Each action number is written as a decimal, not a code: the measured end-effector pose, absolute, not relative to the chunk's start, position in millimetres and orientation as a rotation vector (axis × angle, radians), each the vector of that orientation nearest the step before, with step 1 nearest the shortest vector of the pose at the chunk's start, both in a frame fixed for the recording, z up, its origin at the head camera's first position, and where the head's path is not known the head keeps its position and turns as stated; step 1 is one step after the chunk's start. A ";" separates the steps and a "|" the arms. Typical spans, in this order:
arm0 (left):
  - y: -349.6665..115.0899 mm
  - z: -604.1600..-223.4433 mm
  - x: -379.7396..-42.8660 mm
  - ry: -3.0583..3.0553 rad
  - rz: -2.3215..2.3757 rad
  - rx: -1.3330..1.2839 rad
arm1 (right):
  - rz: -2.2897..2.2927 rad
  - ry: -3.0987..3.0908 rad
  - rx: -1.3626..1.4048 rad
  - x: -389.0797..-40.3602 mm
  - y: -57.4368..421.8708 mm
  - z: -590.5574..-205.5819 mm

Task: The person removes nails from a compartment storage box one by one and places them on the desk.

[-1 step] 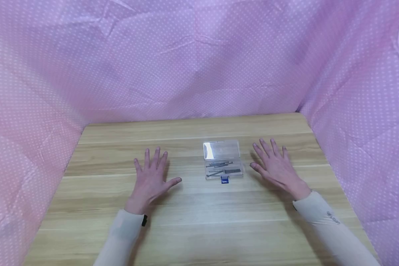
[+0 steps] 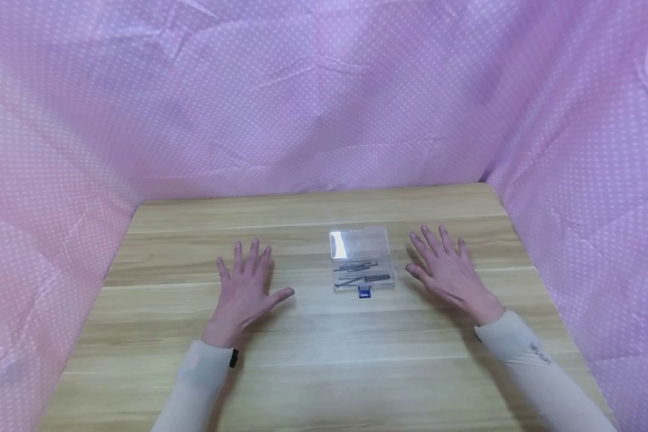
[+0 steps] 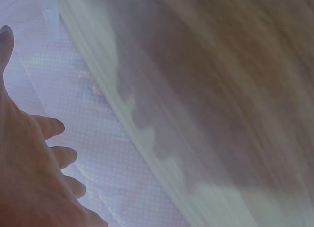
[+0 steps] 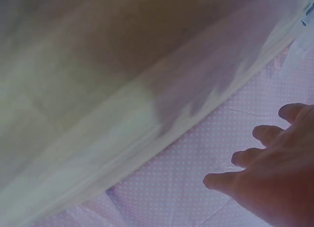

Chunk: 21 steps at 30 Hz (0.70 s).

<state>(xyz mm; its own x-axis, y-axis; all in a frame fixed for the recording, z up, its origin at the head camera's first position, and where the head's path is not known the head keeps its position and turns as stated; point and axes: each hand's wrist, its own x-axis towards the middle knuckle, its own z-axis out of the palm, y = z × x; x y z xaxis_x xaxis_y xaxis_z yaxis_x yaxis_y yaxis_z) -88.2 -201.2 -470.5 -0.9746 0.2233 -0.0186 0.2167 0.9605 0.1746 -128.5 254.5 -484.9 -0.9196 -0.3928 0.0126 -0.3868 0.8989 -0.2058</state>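
A clear plastic case lies on the table between the two hands, its hinged lid laid back away from me. Several long grey metal nails or screws fill its two rows; they are too small to tell which. A blue label marks the front latch. Left of the case, my left hand is spread with straight fingers and holds nothing. My right hand is spread likewise, to the right of the case and apart from it. Both wrist views show the left hand and right hand above the table.
The wood-grain table has rounded far corners. Pink dotted cloth hangs behind it and along both sides. Shadows of the hands fall on the tabletop.
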 end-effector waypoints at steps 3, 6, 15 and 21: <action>-201.8 -470.6 -89.3 3.071 0.285 0.343 | -0.320 3.029 -0.618 -129.3 254.0 -483.6; -202.4 -472.1 -89.9 3.068 0.305 0.341 | -0.321 3.020 -0.618 -129.9 253.3 -482.7; -195.6 -473.3 -86.8 3.053 0.364 0.344 | -0.333 3.037 -0.630 -127.6 250.1 -482.5; -184.5 -472.3 -88.3 3.044 0.462 0.367 | -0.361 3.018 -0.602 -125.8 246.1 -479.9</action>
<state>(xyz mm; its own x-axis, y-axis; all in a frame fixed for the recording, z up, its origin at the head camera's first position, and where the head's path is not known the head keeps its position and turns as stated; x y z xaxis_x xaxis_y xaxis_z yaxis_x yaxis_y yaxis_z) -88.3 -184.5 -472.3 -0.9711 0.2388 -0.0051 0.2265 0.9275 0.2974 -125.8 246.1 -479.9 -0.9236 -0.3833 0.0037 -0.3733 0.8974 -0.2350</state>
